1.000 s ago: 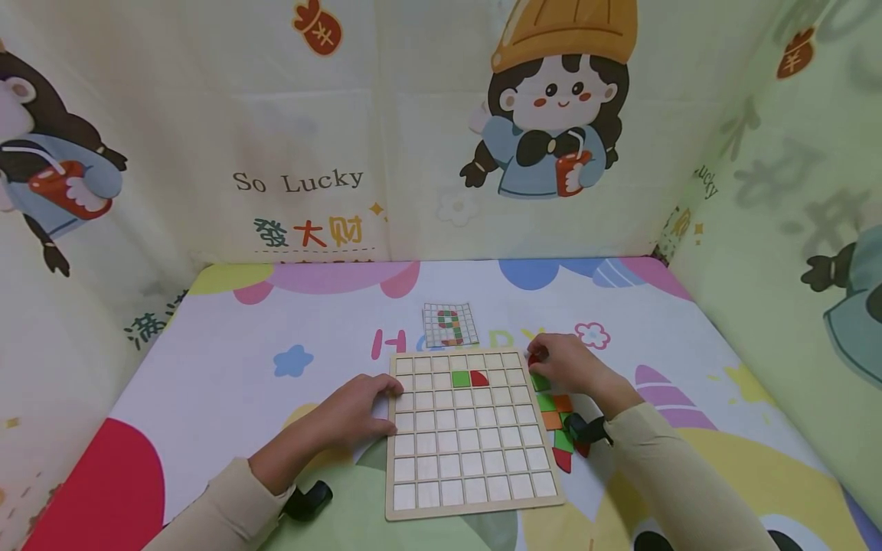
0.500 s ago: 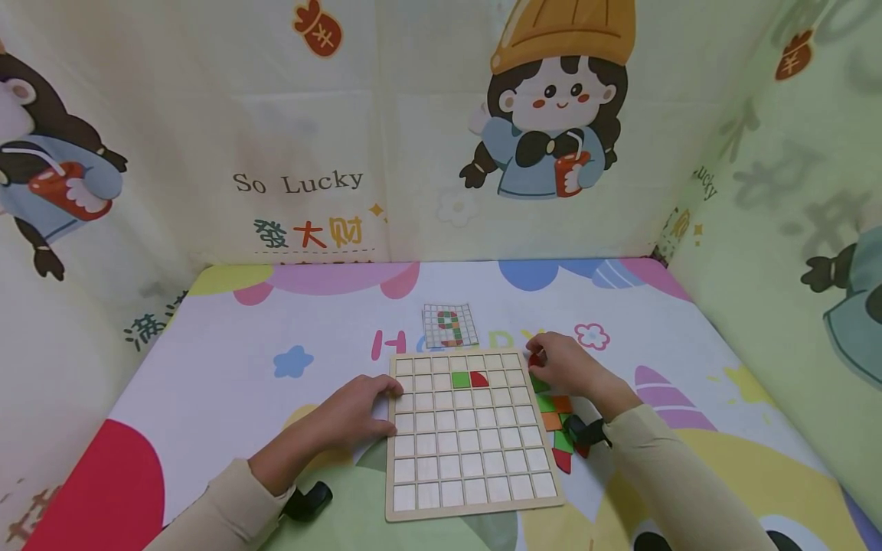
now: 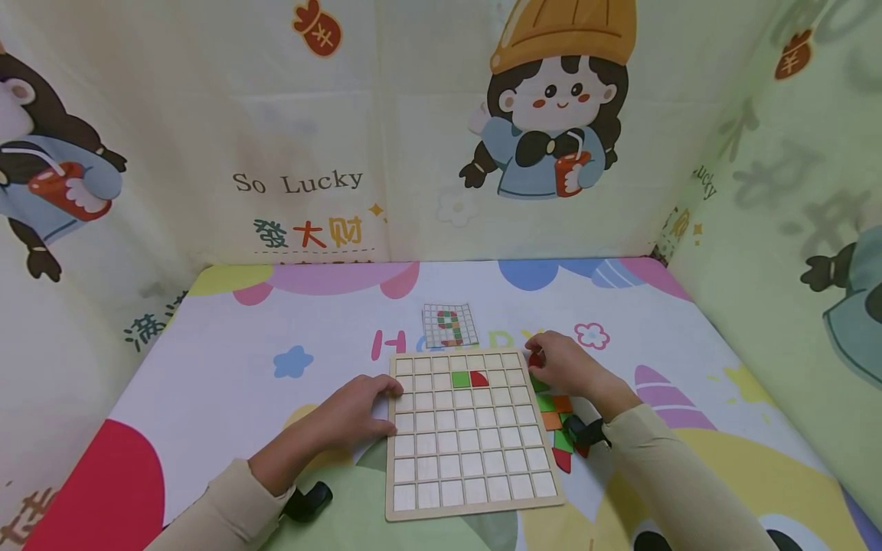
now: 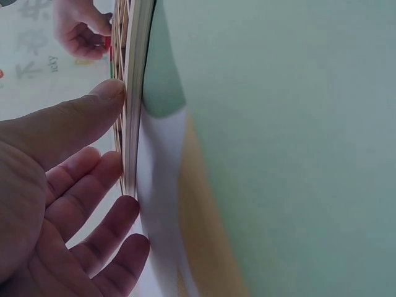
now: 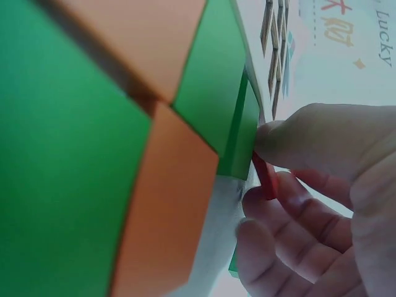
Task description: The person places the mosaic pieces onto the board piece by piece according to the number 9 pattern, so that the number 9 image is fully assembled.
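A wooden grid board point(image 3: 450, 467) lies in the middle of the head view. A green square tile point(image 3: 460, 379) and a red quarter-round tile point(image 3: 478, 379) sit side by side in its second row. My left hand point(image 3: 347, 413) rests against the board's left edge; in the left wrist view its thumb point(image 4: 77, 127) and fingers touch the rim, fairly straight. Beyond the board's upper right corner, my right hand point(image 3: 572, 365) pinches a red tile point(image 5: 266, 176) between thumb and fingers. How much of that tile the fingers cover, I cannot tell.
Several loose tiles lie along the board's right side, among them an orange tile point(image 3: 552, 421) and a red tile point(image 3: 563, 461). My right wrist partly covers them. A printed pattern card point(image 3: 450, 325) lies behind the board, showing a figure 9 in coloured cells.
Almost nothing differs. The right hand has shifted very slightly with the red tile in its fingers; the left hand and the board have stayed put.
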Motion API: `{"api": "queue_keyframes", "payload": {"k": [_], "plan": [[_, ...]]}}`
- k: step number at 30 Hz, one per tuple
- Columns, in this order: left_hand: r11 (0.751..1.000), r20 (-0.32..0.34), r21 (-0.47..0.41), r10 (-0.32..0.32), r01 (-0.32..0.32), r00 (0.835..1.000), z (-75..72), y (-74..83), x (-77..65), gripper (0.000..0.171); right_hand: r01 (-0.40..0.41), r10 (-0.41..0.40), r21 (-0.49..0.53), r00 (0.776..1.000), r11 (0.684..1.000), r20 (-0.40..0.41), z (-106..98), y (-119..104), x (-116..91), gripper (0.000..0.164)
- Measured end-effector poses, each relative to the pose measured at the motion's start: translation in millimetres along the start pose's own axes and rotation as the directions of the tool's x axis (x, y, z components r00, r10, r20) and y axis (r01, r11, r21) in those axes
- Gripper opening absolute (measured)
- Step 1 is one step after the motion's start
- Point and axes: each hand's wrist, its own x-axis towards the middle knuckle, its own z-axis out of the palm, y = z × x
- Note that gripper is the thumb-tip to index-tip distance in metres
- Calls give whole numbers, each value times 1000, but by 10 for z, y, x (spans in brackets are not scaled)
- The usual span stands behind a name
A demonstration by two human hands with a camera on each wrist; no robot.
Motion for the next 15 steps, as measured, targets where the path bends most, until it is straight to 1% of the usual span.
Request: {"api": "queue_keyframes", "payload": {"k": [9,15], "plan": [[1000,-3,7,-1,1,1000,0,10,-5,46,-2,2,23,1000,1000,7,-9,18,-1,28],[1000,0,15,-15,15,1000,1,16,-1,47,-54,53,40,998,998,39,-55,22,-11,27]]}}
